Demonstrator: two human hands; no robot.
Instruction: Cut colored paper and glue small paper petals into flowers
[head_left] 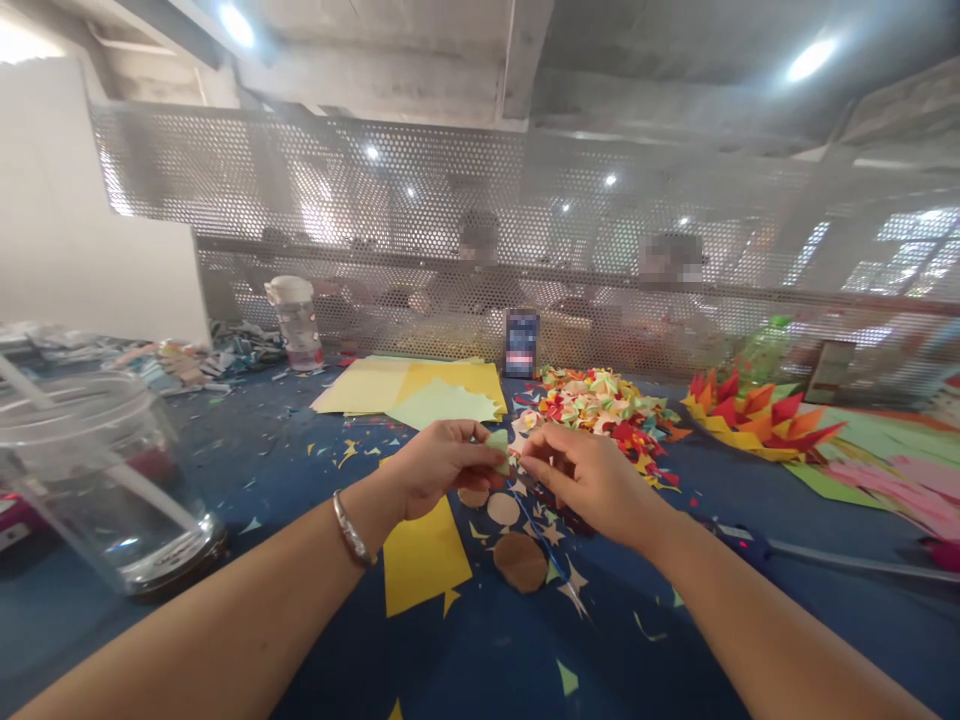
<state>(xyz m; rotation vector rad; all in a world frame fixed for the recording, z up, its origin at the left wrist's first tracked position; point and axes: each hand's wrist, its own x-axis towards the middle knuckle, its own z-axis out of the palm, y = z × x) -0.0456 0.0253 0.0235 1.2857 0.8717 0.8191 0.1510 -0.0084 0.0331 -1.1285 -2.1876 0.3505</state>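
The left hand (pixel 444 466) pinches a small green paper piece (pixel 499 450) above the table (pixel 334 660); the right hand (pixel 596 478) is just beside, its grip I cannot tell. Many paper shapes (pixel 600 397) already lie piled, far right; the far green sheet (pixel 442 403) seems only partly cut, so paper remains.

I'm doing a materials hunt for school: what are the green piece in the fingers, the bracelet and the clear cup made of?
The green piece: likely matte paper, as it looks thin and flat-coloured. The bracelet: shiny, likely metal, by its silvery glints. The clear cup: smooth plastic or glass; see-through walls don't settle which.
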